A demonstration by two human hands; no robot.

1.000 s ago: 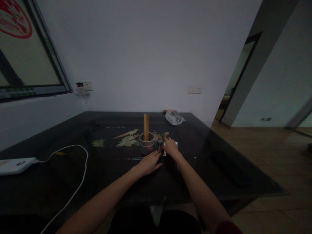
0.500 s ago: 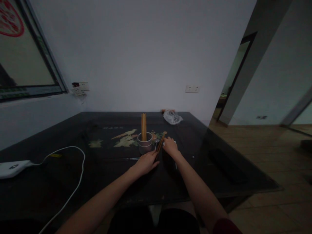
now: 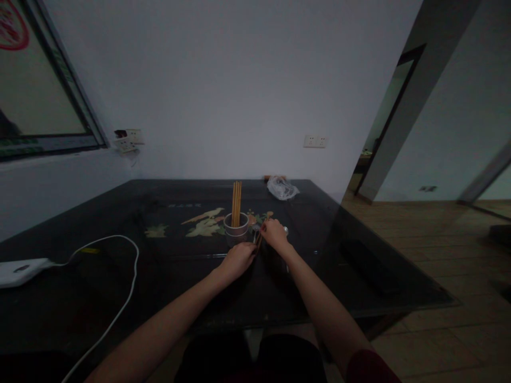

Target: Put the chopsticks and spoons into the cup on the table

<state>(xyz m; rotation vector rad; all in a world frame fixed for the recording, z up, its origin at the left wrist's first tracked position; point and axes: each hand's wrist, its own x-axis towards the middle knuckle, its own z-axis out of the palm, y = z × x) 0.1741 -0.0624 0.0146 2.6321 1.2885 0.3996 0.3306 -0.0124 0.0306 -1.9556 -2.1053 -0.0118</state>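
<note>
A grey cup [image 3: 236, 236] stands upright on the dark table, with several wooden chopsticks [image 3: 237, 205] rising out of it. Just in front and to the right of it, my left hand [image 3: 239, 257] is closed round the near end of a few loose chopsticks [image 3: 258, 244]. My right hand [image 3: 274, 234] pinches the same chopsticks farther up, covering their far end, so their number cannot be made out. Between the hands and the cup lies a metal spoon [image 3: 255, 230]. Another shiny spoon [image 3: 286, 230] shows partly beside my right hand, its middle hidden.
A crumpled clear plastic bag [image 3: 281, 188] lies by the wall at the back of the dark table [image 3: 167, 287]. On the left is a white device [image 3: 24, 272] with a white cable [image 3: 134, 271]. A long black object [image 3: 369, 266] lies to the right.
My right hand has moved slightly left and closed over the far end of the loose chopsticks. My left fingers have drawn in round their near end. The view has shifted a little.
</note>
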